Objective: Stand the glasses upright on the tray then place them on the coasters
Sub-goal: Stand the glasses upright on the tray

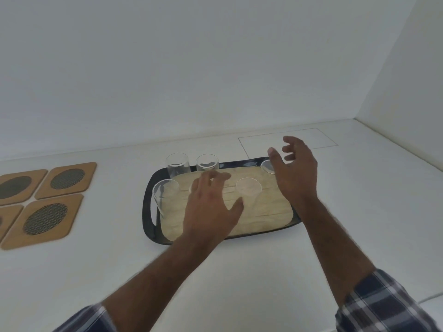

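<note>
Currently both hands hover over the tray (149, 212), grips spread, holding nothing: left hand (211, 207) mid-tray, right hand (296, 173) at its far-right; glasses (178, 165) on tray; coasters (45, 221) well left on counter (239, 271).

A black-rimmed serving tray with a woven mat base (149, 207) sits mid-bench on the white bench (239, 271). Clear drinking glasses (178, 164) stand along its far and left edges. Square cork coasters with mesh centres (45, 219) lie at the bench's left edge, well apart from the tray.
</note>
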A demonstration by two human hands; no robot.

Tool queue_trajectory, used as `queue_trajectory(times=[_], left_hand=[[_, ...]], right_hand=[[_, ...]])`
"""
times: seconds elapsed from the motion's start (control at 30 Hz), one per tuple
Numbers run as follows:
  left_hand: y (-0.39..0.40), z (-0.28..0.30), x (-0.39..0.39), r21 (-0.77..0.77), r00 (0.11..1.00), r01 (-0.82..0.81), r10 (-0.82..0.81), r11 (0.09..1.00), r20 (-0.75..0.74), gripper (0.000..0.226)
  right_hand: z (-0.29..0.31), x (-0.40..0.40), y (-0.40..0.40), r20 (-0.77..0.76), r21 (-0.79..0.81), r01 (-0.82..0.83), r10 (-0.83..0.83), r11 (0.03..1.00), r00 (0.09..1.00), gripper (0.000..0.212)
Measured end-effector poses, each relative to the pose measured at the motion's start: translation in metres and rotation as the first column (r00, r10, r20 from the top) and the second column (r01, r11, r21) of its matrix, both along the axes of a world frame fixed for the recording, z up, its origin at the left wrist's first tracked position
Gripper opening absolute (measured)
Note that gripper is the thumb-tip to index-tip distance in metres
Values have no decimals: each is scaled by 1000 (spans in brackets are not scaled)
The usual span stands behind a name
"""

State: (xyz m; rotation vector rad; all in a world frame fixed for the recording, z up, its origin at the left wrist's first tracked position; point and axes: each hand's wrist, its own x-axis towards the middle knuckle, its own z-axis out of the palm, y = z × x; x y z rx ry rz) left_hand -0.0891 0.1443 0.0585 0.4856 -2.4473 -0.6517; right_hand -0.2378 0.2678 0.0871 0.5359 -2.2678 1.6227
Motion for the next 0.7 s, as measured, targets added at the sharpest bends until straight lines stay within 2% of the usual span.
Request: queue_trajectory(times=[0.17,0.27,0.47,0.63,0.7], left_hand=[[-37,5,26,62,977,-155,163,986,-135,44],[-61,0,39,122,957,-241,256,963,-134,48],[-95,-23,57,237,934,-335,355,912,-43,67],[-108,-42,64,373,933,-336,359,865,9,87],[-111,-48,65,417,938,-331,343,847,48,95]], right_hand=[[14,40,-25,-9,-90,-144,144,985,990,32],[2,66,-44,4,-73,-237,238,969,971,32],[-39,103,-82,37,230,-308,309,923,951,44],[-63,112,-94,74,440,-305,304,845,950,64],[-69,112,-97,75,496,-303,307,814,949,64]])
